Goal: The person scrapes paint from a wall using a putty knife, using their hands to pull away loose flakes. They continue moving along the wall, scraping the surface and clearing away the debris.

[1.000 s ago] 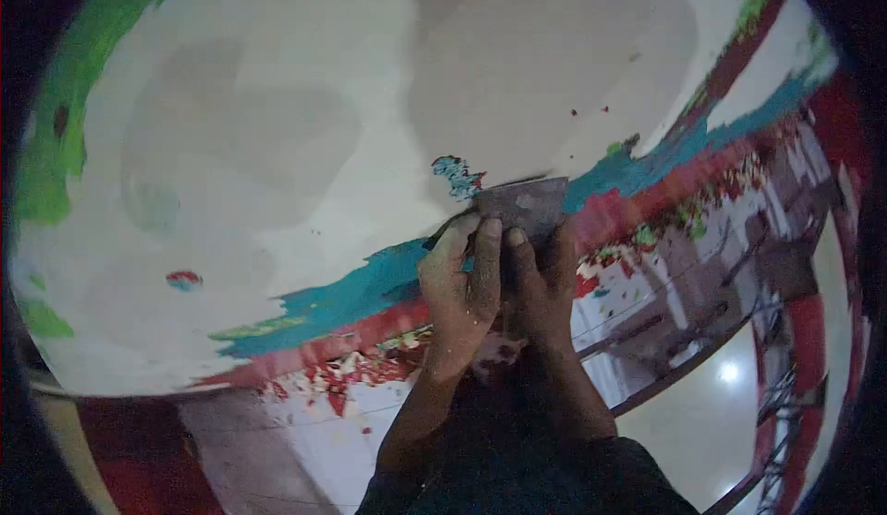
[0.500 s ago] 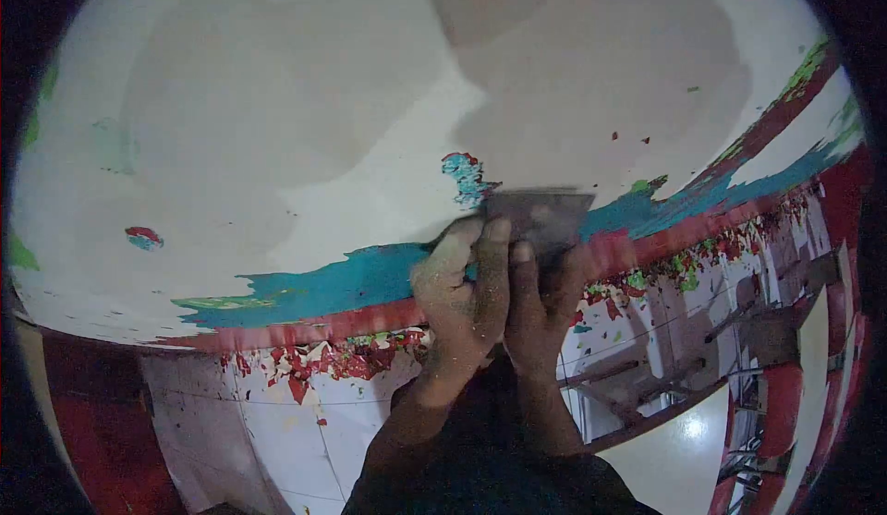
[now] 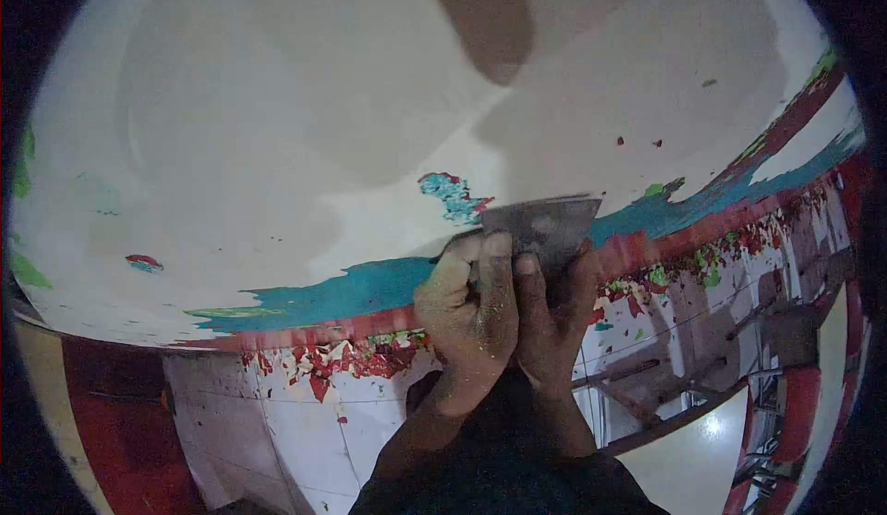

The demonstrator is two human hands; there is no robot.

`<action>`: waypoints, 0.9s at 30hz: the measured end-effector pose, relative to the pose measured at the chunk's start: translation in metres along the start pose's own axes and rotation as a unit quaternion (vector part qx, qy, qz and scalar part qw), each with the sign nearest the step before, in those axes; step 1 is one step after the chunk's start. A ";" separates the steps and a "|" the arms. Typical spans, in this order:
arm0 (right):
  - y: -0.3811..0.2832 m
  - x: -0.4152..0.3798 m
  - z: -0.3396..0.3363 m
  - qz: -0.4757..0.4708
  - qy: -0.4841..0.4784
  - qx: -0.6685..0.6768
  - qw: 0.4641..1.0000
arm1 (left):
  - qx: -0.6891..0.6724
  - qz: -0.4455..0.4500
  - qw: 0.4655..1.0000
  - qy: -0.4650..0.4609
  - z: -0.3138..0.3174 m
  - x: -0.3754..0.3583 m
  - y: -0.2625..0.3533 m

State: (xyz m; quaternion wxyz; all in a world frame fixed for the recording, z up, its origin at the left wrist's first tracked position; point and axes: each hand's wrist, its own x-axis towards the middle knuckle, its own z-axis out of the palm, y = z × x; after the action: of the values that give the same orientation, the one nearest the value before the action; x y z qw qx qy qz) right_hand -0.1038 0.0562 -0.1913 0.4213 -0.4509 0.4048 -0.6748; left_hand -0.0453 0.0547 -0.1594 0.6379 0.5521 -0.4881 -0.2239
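A flat dark-grey scraper blade (image 3: 554,224) is pressed against a white painted wall (image 3: 277,145). My left hand (image 3: 467,316) grips its left part, thumb and fingers closed. Beside it, my right hand (image 3: 557,316) is closed on the blade's lower right part. Just above the blade's left corner is a small chipped patch (image 3: 451,196) of teal and red. To the left of my hands runs a ragged band of bare teal paint (image 3: 342,289), with a red strip (image 3: 305,333) below it. Fine dust speckles my left hand.
Paint flakes (image 3: 346,363) in red, white and green litter the pale tiled floor (image 3: 305,423) along the wall's foot. At the lower right are a white tabletop (image 3: 693,446) and red seats (image 3: 796,413). Shadows fall across the wall.
Both hands and the blade sit slightly lower and to the right in view. The chipped patch shows a little larger, and the dark shadow at the top has shrunk.
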 end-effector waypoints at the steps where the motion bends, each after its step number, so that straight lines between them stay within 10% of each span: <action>1: -0.006 0.000 -0.001 0.012 -0.015 0.009 1.000 | 0.004 -0.014 1.000 0.003 0.000 0.001 0.005; 27: -0.012 0.007 0.000 0.053 -0.032 0.042 0.997 | 0.003 0.008 1.000 -0.006 -0.001 0.003 0.000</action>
State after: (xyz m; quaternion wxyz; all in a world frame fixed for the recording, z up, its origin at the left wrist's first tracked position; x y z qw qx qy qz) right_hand -0.1083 0.0534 -0.1783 0.4876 -0.4319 0.3861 -0.6532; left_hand -0.0430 0.0530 -0.1580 0.6348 0.5492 -0.4967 -0.2205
